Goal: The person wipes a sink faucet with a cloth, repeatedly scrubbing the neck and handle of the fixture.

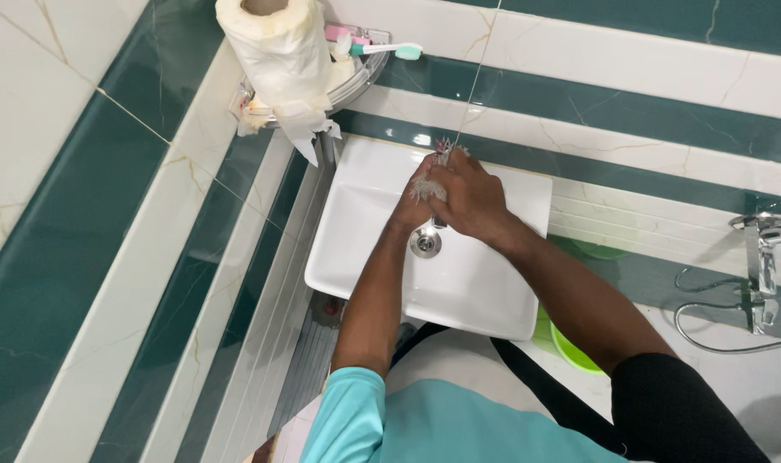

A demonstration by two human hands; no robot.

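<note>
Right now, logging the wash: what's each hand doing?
Left hand: under the right, grip cannot be told.
Right hand: laid over the left, holding nothing visible.

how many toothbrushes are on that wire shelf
2: a teal-handled plastic toothbrush lying across the corner wire shelf, and a pink-handled one behind it. The toilet paper roll may hide others.

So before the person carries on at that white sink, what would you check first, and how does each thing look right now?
1. Water stream reaches the hands: ok; it falls onto them.
2. Right hand and left hand together over the white sink: ok.
3. Drain uncovered: ok.
4. Sink not filling up: ok; no pooled water shows.
5. Tissue roll away from splashes: cannot tell; it hangs near the sink's corner.
6. What the fingers hold: cannot tell; something pale, blurred.
</note>
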